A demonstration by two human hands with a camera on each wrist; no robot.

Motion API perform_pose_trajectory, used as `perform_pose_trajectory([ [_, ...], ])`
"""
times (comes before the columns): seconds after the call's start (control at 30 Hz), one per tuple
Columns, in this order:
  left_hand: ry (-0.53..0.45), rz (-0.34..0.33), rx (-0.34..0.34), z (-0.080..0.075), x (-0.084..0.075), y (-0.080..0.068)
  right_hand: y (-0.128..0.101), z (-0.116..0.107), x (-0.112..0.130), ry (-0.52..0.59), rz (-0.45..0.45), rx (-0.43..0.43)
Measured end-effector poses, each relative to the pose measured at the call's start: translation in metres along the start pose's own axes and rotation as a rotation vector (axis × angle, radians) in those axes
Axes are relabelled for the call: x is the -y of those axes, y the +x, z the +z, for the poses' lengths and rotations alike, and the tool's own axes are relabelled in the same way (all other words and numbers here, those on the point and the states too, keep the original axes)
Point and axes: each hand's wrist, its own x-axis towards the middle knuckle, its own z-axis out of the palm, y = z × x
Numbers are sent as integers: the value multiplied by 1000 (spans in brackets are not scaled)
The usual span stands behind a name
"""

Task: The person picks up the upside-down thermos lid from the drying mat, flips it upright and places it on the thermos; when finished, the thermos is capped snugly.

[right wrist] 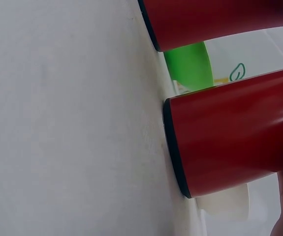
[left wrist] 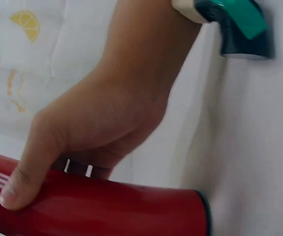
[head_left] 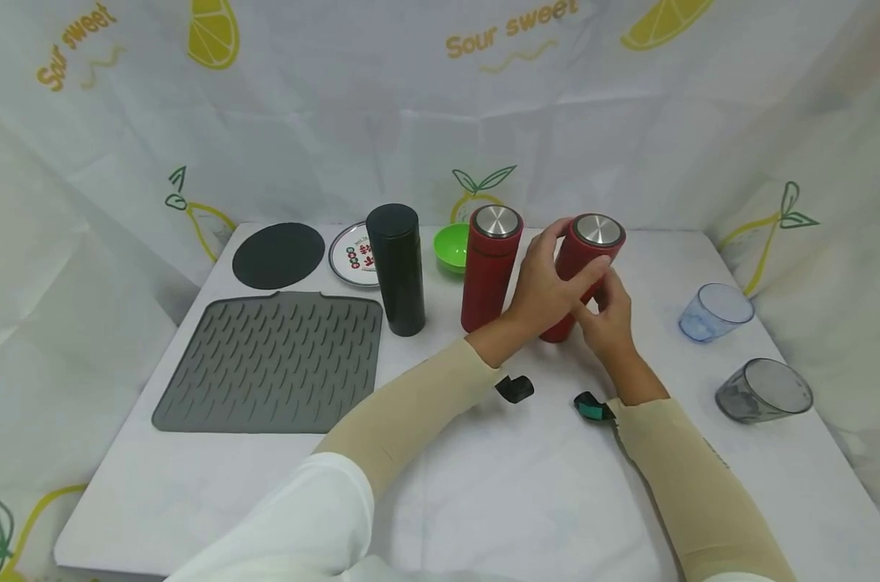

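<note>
Sleeves: two beige sleeves [head_left: 410, 408] reach in from the near table edge, with bare white table [head_left: 512, 493] between and around them.
Left hand [head_left: 545, 287]: fingers curled round the upper body of the tilted red flask [head_left: 581, 271], thumb across its front.
Right hand [head_left: 610, 319]: fingers curled on the lower part of the same flask, from its right.
Tilted red flask: leans right, steel lid up; base touching the table, just beside the upright red flask [head_left: 490, 271].
Gap: a narrow strip of table shows between the two red bases in the right wrist view.
Green bowl [head_left: 450, 246]: behind the upright red flask.
Black flask [head_left: 397, 271]: upright, left of the red pair, apart from them.
Grey mat [head_left: 272, 364]: left half of the table; dark round pad [head_left: 278, 255] and plate [head_left: 352, 255] behind it.
Right side: blue cup [head_left: 714, 311] and grey cup [head_left: 763, 390] lie tipped near the right edge, well apart from the hands.
</note>
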Motion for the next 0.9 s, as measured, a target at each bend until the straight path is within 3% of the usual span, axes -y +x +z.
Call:
perform_pose_trajectory([
  [0.2,7,-121,15,3,-7,16,-2,4,-1,23,-7,25],
  [0.27,33,-134,18,1,-7,19,-3,5,-2,2,1,42],
  [0.43,51,-123,74,-6,-6,22,-3,3,-2,-34,-4,50],
  [0.7,-120,-156,109,-16,1,14,-3,3,-3,-25,-2,61],
  [0.9,-100,-126,136,-15,7,9,-2,4,-4,-7,-21,60],
])
